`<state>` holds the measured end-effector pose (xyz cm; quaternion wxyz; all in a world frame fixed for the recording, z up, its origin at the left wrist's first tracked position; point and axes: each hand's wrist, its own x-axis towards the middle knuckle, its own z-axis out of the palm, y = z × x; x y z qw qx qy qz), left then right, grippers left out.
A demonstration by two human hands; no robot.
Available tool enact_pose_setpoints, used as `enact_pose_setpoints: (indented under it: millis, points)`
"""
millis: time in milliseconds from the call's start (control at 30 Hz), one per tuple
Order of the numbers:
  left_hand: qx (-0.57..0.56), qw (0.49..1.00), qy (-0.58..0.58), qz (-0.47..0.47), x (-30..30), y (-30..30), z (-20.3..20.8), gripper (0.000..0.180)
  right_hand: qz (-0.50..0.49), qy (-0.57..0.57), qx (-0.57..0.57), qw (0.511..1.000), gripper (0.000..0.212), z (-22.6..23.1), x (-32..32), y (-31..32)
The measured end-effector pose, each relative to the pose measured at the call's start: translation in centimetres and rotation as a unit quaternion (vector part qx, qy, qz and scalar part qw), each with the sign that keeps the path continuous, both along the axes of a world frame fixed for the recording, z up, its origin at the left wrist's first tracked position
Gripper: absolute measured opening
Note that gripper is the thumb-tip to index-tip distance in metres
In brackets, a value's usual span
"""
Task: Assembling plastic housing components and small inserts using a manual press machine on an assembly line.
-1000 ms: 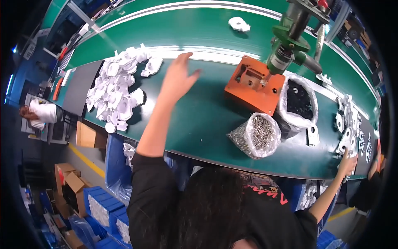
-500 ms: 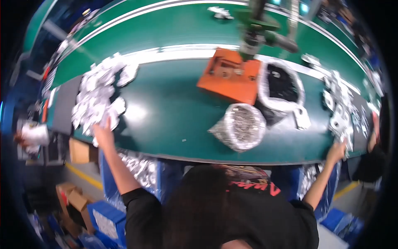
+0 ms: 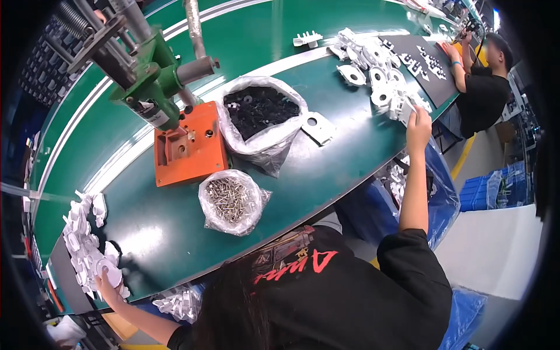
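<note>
My left hand is at the near end of the left heap of white plastic parts. Its fingers are closed on a white plastic part with a rounded face. Far to the right, my right hand pinches a flat white plastic part at the near edge of another heap of white housings, some with round holes. Between my hands stand a green press over an orange fixture, a clear bag of metal screws and a bag of small black parts.
A single white housing lies beside the black-parts bag. Small parts rest on a grey mat at the right, where a co-worker sits. Blue lined bins stand below the green table's edge.
The view has swung to the right, so the press and bags now appear further left. My right hand remains at the right heap and my left at the left heap.
</note>
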<state>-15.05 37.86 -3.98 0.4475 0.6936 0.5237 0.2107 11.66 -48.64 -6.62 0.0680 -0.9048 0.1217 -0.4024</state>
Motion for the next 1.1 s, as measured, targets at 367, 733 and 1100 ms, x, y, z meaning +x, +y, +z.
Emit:
enact_pose_setpoints:
  millis: [367,733,1100]
  points:
    - [-0.150,0.928,-0.248,-0.235,5.2,-10.0,5.4,0.050,-0.010,0.077,0.231,0.970,0.025,4.8,0.6,1.1]
    - [-0.446,0.735,-0.246,-0.447,11.0,-25.1,3.2,0.057,0.332,0.118,0.402,0.845,0.024,8.4,-3.6,12.5]
    - [-0.647,0.590,-0.198,-0.440,13.7,-34.7,3.1,0.043,0.763,0.127,0.213,0.597,0.024,8.5,-7.3,30.0]
